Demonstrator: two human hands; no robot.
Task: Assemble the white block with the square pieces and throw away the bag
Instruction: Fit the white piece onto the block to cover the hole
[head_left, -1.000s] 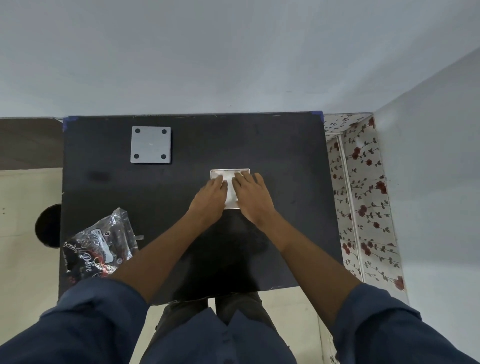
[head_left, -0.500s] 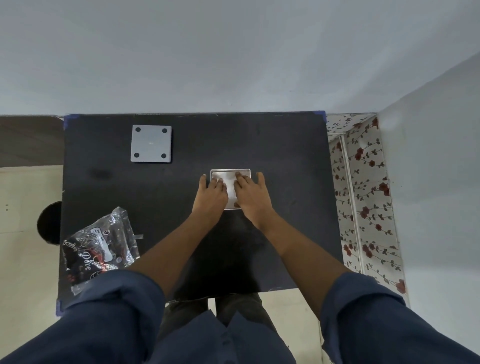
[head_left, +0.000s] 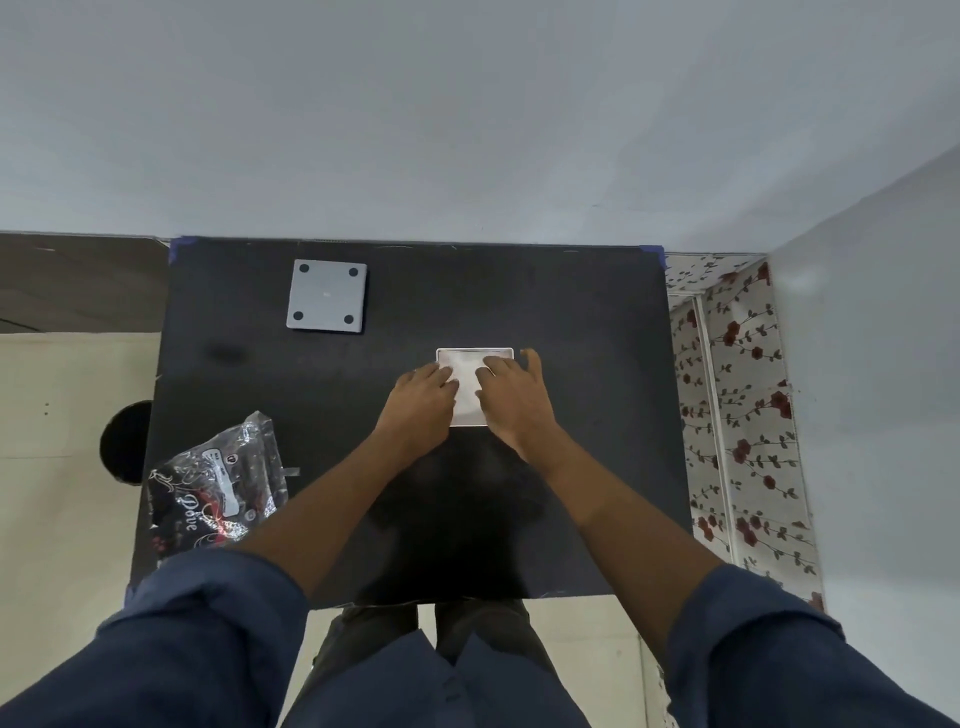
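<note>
- black table (head_left: 571, 312) fills mid frame, matte top, blue tape at its far corners, near edge by the person's legs
- white block (head_left: 470, 384) lies flat on table, right of table centre, far edge and a middle strip visible, rest under the hands
- left hand (head_left: 421, 402) palm down on block's left side, fingers flat and close together, pressing on top, not curled round anything
- right hand (head_left: 514, 400) palm down on block's right side, fingers flat on top, one finger spread past the block's far right corner; flat press, no grasp
- grey square piece (head_left: 326, 303) flat on table, far-left of the block, well apart, four dark round spots at its corners
- crumpled clear bag (head_left: 218, 486) with dark print and white lettering, near-left of the block, at table's left edge, well apart from both hands
- dark blue sleeves (head_left: 208, 623) rolled up above the forearms, near edge of frame
- pale grey wall (head_left: 467, 130) behind table's far edge, second wall meets it right of the table
- floral rose-print surface (head_left: 737, 405) right of the table, between table and side wall
- cream floor (head_left: 62, 441) left of the table, dark round object (head_left: 124, 441) on it just beside table's left edge, can't tell what it is
</note>
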